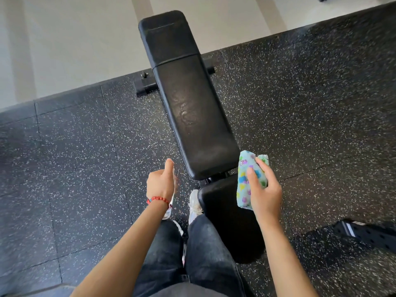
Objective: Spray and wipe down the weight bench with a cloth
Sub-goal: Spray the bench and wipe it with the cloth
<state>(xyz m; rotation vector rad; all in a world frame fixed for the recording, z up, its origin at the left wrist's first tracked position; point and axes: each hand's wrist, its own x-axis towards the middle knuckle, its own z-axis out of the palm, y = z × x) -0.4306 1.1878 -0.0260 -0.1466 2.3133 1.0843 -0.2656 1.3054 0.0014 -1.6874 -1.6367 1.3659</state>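
A black padded weight bench (188,108) runs away from me across the speckled floor, its long back pad ahead and its seat pad (222,206) near my legs. Faint wet marks show on the back pad's middle. My left hand (161,182), with a red bead bracelet, is closed around a clear spray bottle (169,211), mostly hidden, left of the bench's near end. My right hand (262,189) grips a folded light-blue cloth (246,179) with coloured patches, held above the right edge of the seat pad.
Black rubber flooring (75,168) with white flecks surrounds the bench. A pale floor (75,43) begins beyond its far end. A black perforated metal piece (368,234) lies at the lower right. My dark jeans and white shoe (195,204) stand beside the seat pad.
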